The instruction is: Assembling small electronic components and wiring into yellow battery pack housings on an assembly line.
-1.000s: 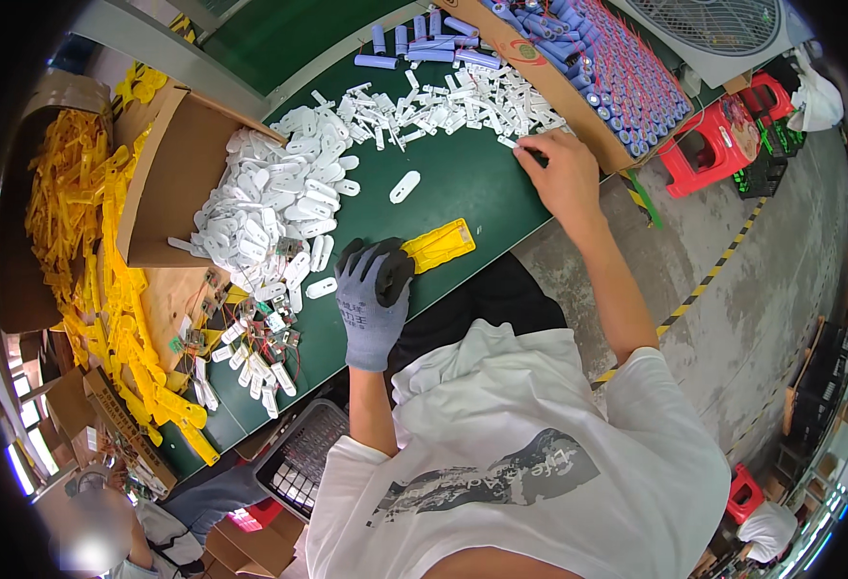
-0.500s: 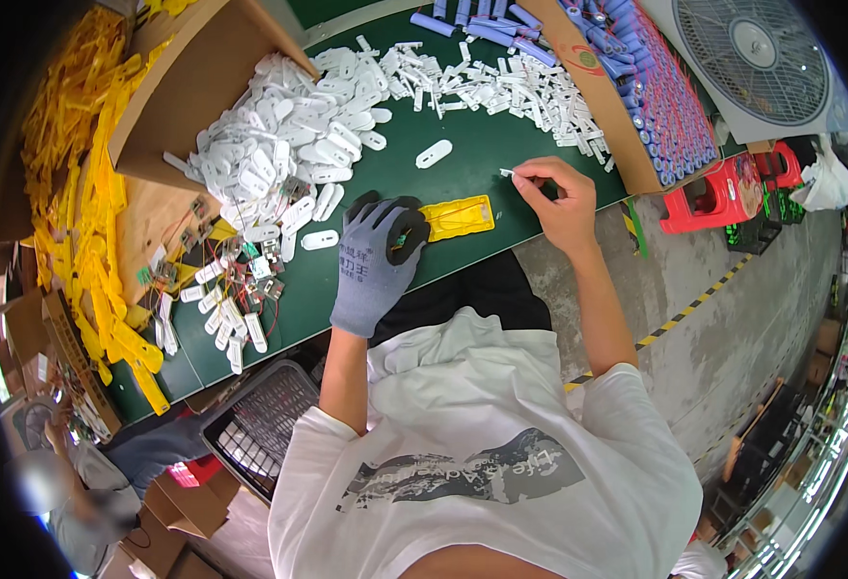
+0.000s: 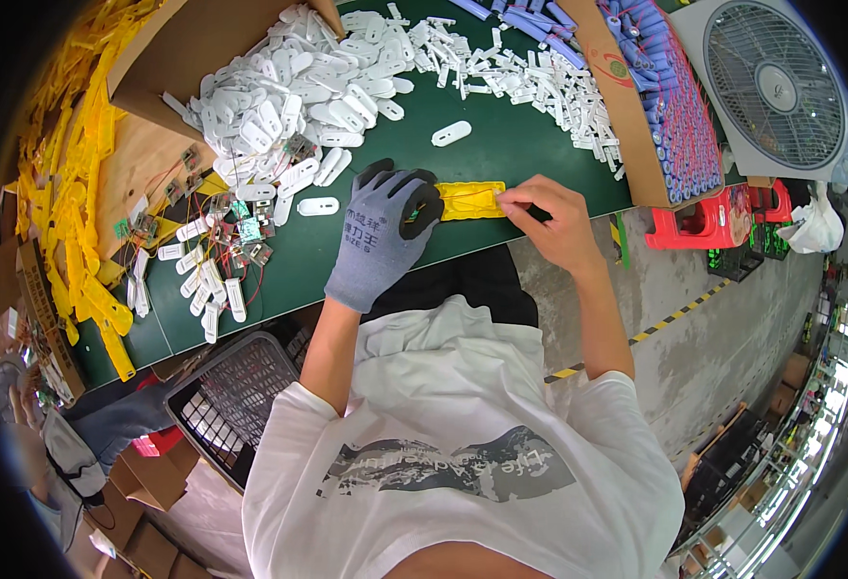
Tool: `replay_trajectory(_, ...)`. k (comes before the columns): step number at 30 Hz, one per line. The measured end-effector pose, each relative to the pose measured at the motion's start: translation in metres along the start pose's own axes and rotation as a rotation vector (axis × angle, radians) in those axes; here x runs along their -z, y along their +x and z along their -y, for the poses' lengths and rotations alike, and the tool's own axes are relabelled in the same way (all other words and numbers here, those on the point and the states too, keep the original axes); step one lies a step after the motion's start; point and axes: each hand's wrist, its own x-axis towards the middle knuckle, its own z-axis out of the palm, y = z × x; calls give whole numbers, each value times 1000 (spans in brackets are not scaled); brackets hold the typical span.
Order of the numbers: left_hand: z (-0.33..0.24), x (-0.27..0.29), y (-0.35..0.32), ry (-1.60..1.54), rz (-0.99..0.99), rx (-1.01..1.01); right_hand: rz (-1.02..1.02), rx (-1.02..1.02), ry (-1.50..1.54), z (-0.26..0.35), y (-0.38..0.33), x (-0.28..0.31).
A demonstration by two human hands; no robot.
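My left hand (image 3: 382, 227), in a grey-and-black work glove, is wrapped round the left end of a yellow plastic casing (image 3: 472, 201) near the table's front edge. Thin wires run inside the casing, and a bit of green shows between the gloved fingers. Bare and pinched, my right hand (image 3: 559, 224) has its fingertips at the casing's right end. The small white plastic piece it held a moment ago is now mostly hidden by the fingers. Beyond the casing lies a single white oval cover (image 3: 451, 133); another white cover (image 3: 319, 206) rests left of the glove.
White covers (image 3: 270, 106) heap by a cardboard box (image 3: 168, 58); small white parts (image 3: 540, 82) spread along the back. Blue cylindrical cells (image 3: 670, 125) fill a carton at right, beside a fan (image 3: 776, 92). Wired circuit boards (image 3: 250, 230) and yellow casings (image 3: 82, 232) lie left.
My right hand has come down from above the table to the casing's right end, bringing the small white piece. The left hand keeps its hold; the whole view has shifted slightly.
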Motion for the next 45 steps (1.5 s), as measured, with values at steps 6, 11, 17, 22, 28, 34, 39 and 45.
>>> replay_trajectory(6, 3, -1, 1, 5, -34, -28, -27, -71, 14, -4, 10, 7)
replay_trajectory(11, 4, -1, 0, -21, -52, -24, 36, -137, -12, -4, 20, 8)
replay_trajectory(17, 12, 5, 3, -77, -12, -75, 118, -77, -53, -4, 28, 8)
replay_trajectory(22, 7, 2, 0, -36, -51, -91, -121, -24, -60, -5, 10, -10)
replay_trajectory(28, 6, -5, -2, -23, -75, -111, -243, -224, -25, 11, 0, -18)
replay_trajectory(34, 8, 0, -10, 130, -147, -168, -8, -371, -57, 11, 18, -8)
replay_trajectory(39, 14, -3, -11, 30, -178, -59, 43, -332, -57, -5, 58, 15)
replay_trajectory(45, 15, -7, -13, -112, -149, 1, -276, 0, -745, -64, 187, 47)
